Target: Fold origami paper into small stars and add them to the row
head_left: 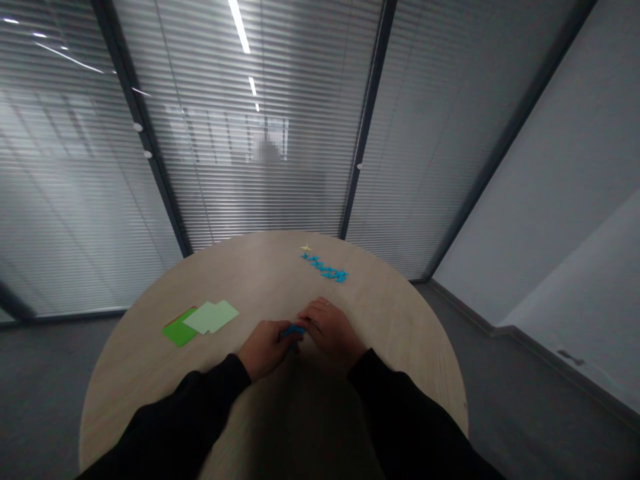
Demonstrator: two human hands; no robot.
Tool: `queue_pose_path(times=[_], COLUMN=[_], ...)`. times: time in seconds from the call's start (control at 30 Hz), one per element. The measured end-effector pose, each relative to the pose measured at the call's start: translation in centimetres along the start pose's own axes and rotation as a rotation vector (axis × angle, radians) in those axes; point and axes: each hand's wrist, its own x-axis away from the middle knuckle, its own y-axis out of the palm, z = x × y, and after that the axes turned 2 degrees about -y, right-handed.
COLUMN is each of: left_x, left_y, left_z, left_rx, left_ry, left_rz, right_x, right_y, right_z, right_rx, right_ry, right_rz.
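Note:
A small piece of folded blue paper [294,329] is held between my hands near the middle of the table. My left hand [266,347] is closed, pinching it between thumb and fingers. From the other side my right hand [327,328] reaches it with bent fingers pressed together at its right end. The fingers cover much of the paper, so its exact shape is hidden. Beyond my hands lies a row of several small blue folded paper pieces [327,271], with one pale yellow folded piece [306,248] at its far end.
To the left on the round wooden table [150,393] lie light green paper sheets [213,316], partly over a bright green sheet [180,328] with an orange edge showing. Glass panels with blinds [265,193] stand behind the table. A white wall [560,167] is at the right.

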Motion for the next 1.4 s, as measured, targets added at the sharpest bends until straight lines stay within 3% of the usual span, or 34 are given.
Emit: queue_pose_path(times=[0.2, 0.4, 0.7, 0.9, 1.0, 1.13, 1.2, 1.3, 1.4], left_x=[0.1, -0.1, -0.6, -0.8, -0.6, -0.3, -0.3, -0.4, -0.6], left_y=[0.0, 0.2, -0.1, 0.0, 0.0, 0.0, 0.2, 0.6, 0.7], left_z=[0.0, -0.6, -1.1, -1.2, -1.2, -0.8, -0.7, -0.9, -1.1], left_rx=[0.056, 0.165, 0.119, 0.14, 0.116, 0.072, 0.13, 0.334, 0.405], left_ry=[0.012, 0.008, -0.033, -0.038, -0.03, -0.006, -0.007, -0.022, -0.02], left_rz=[0.078, 0.072, 0.008, -0.013, -0.028, -0.049, -0.018, 0.093, 0.137], right_x=[0.4, 0.6, 0.6, 0.4, 0.4, 0.4, 0.5, 0.5, 0.5], right_y=[0.7, 1.8, 2.3, 2.2, 2.0, 1.3, 0.9, 0.9, 1.6], right_z=[0.0, 0.1, 0.5, -0.1, 0.1, 1.0, 1.3, 1.1, 0.6], right_rx=[-0.301, -0.325, -0.446, -0.502, -0.559, -0.681, -0.669, -0.636, -0.636], right_ry=[0.348, 0.291, 0.47, 0.492, 0.531, 0.638, 0.651, 0.641, 0.602], right_rz=[0.061, 0.101, 0.163, 0.19, 0.261, 0.47, 0.511, 0.451, 0.372])
